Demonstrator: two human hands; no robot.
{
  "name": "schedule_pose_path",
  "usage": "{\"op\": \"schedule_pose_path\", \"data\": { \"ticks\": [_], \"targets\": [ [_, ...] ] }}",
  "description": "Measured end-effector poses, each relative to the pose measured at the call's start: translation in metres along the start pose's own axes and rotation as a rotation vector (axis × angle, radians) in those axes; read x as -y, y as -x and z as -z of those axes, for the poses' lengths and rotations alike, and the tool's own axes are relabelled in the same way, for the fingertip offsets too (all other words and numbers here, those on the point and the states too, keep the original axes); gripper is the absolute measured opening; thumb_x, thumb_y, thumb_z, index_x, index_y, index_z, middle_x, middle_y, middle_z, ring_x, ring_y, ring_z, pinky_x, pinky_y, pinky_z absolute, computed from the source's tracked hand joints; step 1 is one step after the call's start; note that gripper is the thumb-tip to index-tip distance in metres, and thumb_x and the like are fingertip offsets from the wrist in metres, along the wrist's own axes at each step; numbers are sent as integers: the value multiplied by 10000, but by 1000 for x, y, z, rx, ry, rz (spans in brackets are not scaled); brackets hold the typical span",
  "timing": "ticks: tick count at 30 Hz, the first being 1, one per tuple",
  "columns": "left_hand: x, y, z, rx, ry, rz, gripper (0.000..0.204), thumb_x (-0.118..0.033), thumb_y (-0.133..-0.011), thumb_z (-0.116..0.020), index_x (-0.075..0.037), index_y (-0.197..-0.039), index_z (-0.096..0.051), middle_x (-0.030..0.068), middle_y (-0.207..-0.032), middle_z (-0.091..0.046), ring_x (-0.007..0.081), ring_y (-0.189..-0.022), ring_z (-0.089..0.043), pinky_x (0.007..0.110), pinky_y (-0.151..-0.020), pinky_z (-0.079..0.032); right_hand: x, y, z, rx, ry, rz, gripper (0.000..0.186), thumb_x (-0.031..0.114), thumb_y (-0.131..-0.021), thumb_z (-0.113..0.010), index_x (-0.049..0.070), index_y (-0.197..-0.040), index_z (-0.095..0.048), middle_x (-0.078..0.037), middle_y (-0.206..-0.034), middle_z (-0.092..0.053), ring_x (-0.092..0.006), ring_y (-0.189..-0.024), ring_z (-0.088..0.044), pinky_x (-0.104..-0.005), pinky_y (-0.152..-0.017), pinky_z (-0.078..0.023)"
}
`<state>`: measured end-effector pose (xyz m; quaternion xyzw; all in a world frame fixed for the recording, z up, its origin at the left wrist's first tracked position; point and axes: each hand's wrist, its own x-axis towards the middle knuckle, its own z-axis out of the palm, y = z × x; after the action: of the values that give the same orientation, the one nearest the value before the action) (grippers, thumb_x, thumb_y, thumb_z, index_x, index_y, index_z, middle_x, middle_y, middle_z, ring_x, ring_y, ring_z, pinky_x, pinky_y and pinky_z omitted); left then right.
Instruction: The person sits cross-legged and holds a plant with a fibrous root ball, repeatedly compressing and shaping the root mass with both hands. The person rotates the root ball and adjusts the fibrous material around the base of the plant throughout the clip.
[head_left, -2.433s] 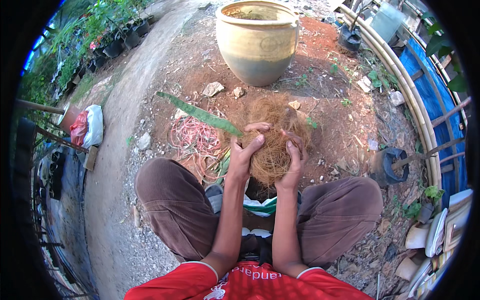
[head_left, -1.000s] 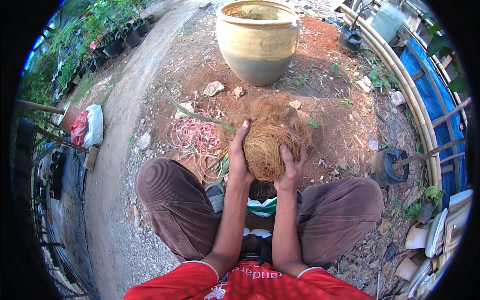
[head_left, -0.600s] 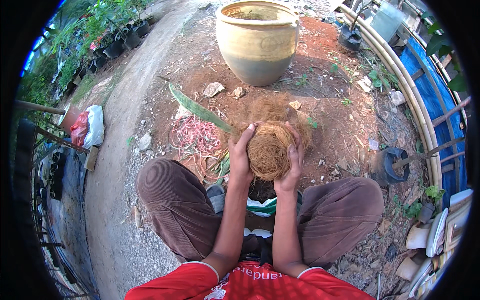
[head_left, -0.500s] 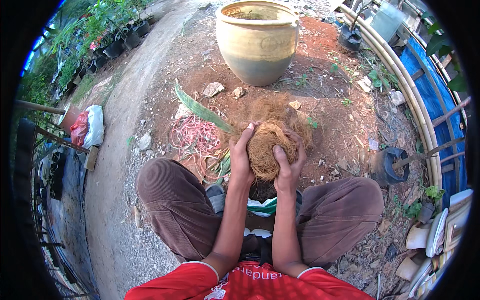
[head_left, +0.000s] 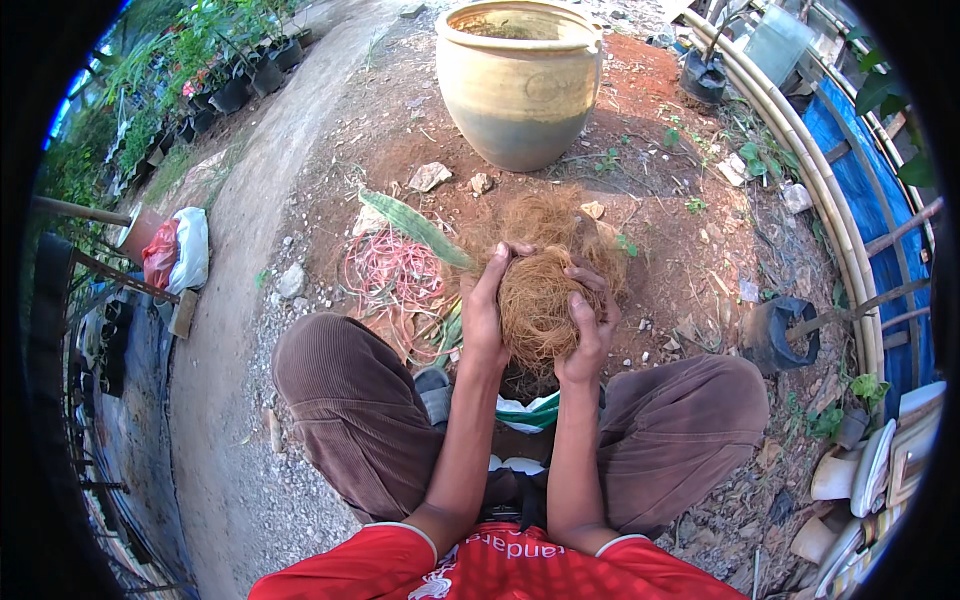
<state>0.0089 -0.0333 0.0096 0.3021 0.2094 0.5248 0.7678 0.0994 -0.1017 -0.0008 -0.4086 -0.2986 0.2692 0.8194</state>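
Between my two hands sits a rounded clump of brown coconut fiber (head_left: 538, 305), raised in front of my knees. My left hand (head_left: 487, 300) is wrapped along its left side, with the fingers partly hidden behind it. On the opposite side my right hand (head_left: 592, 320) grips it, thumb up on the near face and fingers curled over the far right. Just beyond lies a looser heap of the same fiber (head_left: 545, 215) on the soil. A long green leaf (head_left: 410, 222) points toward my left hand, beside a tangle of pink string (head_left: 390, 272).
A big glazed pot (head_left: 518, 100) stands ahead on red soil. Below my forearms is an open white-and-green sack (head_left: 528, 412). Stones, including a pale rock (head_left: 430, 177), dot the ground. To the right are a black plant bag (head_left: 785, 335) and bamboo poles (head_left: 830, 200).
My right hand has shifted slightly right, its thumb moving off the middle of the clump. The fiber clump looks a little wider and looser. My left hand is nearly unmoved.
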Motion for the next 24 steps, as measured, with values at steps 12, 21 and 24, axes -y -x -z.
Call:
{"op": "schedule_pose_path", "data": {
  "ticks": [12, 21, 24],
  "targets": [
    [-4, -1, 2, -153, 75, 134, 280, -200, -1058, -529, 38, -1021, -673, 141, -984, -718, 239, -1012, -683, 405, -958, -517, -11, 0, 4, 109, 137, 69, 265, 175, -928, -600, -23, -1049, -726, -183, -1274, -669, -252, -1276, -565, -400, -1146, -372],
    [-13, -6, 9, 207, -274, -124, 268, -184, -1032, -567, 42, -968, -697, 151, -1028, -724, 251, -1039, -679, 389, -963, -514, -19, 1, 13, -120, -425, -537, 443, 329, -1021, -514, 9, -1318, -590, -129, -1289, -649, -246, -1204, -611, -415, -1057, -478],
    [-6, -9, 8, -99, -74, 40, 275, -242, -1048, -557, 11, -995, -654, 156, -1018, -704, 248, -997, -681, 390, -917, -544, -20, 4, 2, 34, -201, -213, 631, 449, -982, -613, 5, -1416, -503, -153, -1421, -559, -265, -1320, -539, -422, -1096, -456]
  ]
}}
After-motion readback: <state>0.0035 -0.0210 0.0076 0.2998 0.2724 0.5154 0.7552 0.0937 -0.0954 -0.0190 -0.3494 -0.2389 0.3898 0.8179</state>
